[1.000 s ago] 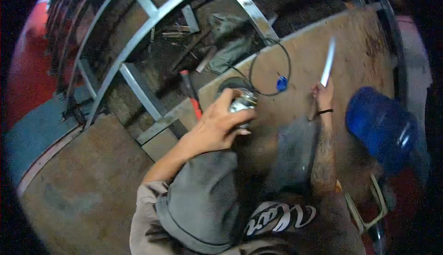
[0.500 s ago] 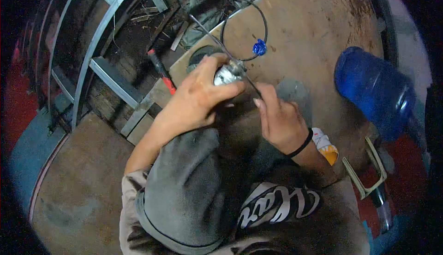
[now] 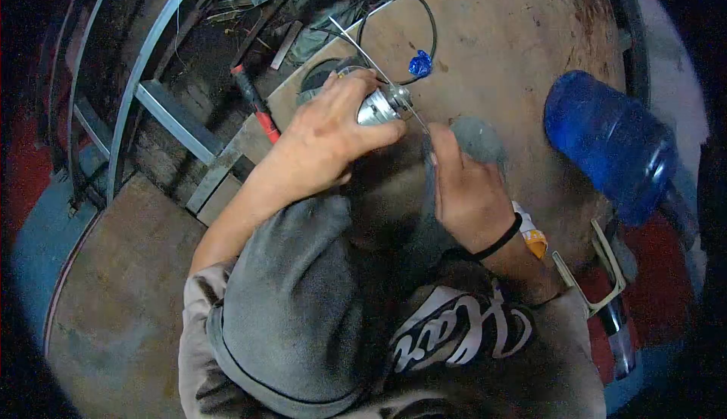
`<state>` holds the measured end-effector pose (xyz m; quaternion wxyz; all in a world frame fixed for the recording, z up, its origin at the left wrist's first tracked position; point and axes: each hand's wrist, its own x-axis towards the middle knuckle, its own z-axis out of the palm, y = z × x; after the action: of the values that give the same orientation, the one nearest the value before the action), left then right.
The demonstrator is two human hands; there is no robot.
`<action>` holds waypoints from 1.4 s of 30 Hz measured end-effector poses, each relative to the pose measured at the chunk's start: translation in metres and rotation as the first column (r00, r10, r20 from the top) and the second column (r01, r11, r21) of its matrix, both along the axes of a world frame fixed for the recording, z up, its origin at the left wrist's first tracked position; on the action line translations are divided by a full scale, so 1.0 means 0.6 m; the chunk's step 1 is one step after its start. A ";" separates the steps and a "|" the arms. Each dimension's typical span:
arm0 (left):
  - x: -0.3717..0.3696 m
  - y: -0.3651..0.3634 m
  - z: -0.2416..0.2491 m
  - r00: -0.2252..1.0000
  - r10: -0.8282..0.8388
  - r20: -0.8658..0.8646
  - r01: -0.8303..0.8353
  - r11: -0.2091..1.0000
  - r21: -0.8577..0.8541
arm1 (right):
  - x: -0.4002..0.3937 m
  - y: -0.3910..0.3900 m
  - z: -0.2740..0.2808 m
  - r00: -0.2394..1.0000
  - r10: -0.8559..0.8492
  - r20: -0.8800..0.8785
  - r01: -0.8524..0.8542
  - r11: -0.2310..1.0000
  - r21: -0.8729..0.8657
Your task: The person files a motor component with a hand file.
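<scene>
The silver metal part (image 3: 377, 108) is between 2 hands; the left hand (image 3: 322, 135) curls around, partly hiding it, the right hand (image 3: 473, 195) pinches a thin rod (image 3: 363, 52) crossing its end. Beyond are the black cable (image 3: 434, 23), blue jug (image 3: 609, 142) and metal frame (image 3: 176, 122).

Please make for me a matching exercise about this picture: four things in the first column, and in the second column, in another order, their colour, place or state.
1. Left hand
2. Right hand
3. Large bottle
4. Black cable

A. Blue, lying on its side
B. Gripping a thin rod
C. Curved in a loop, near a crumpled blue piece
D. Holding a silver metal part

Right pairs: 1-D, 2-B, 3-A, 4-C
</scene>
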<state>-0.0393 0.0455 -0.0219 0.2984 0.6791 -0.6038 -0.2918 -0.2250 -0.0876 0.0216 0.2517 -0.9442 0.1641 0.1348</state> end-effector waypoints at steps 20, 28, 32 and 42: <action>0.002 0.003 -0.002 0.998 0.063 -0.011 -0.063 0.997 0.041 | -0.007 -0.013 0.054 0.936 0.034 -0.350 -0.025 0.999 0.031; 0.001 0.003 0.000 0.997 0.070 -0.027 -0.069 0.997 0.041 | -0.010 -0.019 0.068 0.945 -0.020 -0.327 0.059 0.992 0.109; -0.002 0.001 -0.007 0.997 0.076 -0.026 -0.076 0.997 0.024 | -0.009 -0.023 0.075 0.895 -0.026 -0.445 0.070 0.994 0.084; -0.006 -0.001 -0.004 0.997 0.080 0.022 -0.079 0.996 -0.049 | -0.009 -0.011 0.029 0.974 0.036 -0.223 -0.045 0.998 -0.033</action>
<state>-0.0429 0.0451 -0.0242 0.3188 0.6987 -0.5866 -0.2571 -0.2301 -0.0940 0.0391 0.2110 -0.9309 0.1745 0.2417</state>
